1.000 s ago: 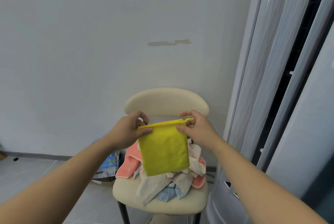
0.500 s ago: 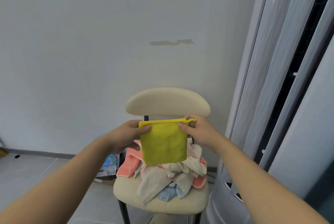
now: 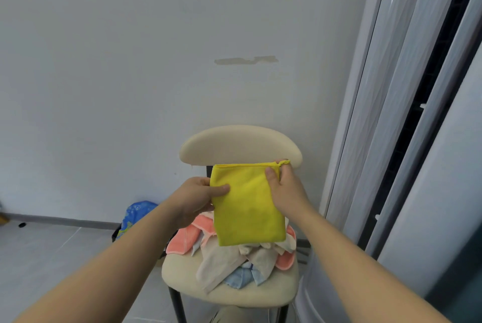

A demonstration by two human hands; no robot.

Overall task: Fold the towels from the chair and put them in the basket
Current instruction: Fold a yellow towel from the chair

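Observation:
A folded yellow towel [image 3: 249, 208] hangs in the air in front of the cream chair [image 3: 241, 146]. My left hand [image 3: 194, 198] pinches its left edge a little below the top corner. My right hand [image 3: 285, 187] grips the top right corner, thumb across the front. Under the towel, a loose pile of towels [image 3: 234, 257] in pink, beige and light blue lies on the chair seat. No basket is in view.
A white wall stands behind the chair. Tall grey panels and a rounded white unit [image 3: 407, 192] fill the right side, close to the chair. A blue patterned bag [image 3: 134, 214] leans on the floor at the wall, left of the chair.
The yellow towel hangs a little longer than half a second ago. My left hand has slid down from the top left corner onto the left edge. My right hand keeps the top right corner.

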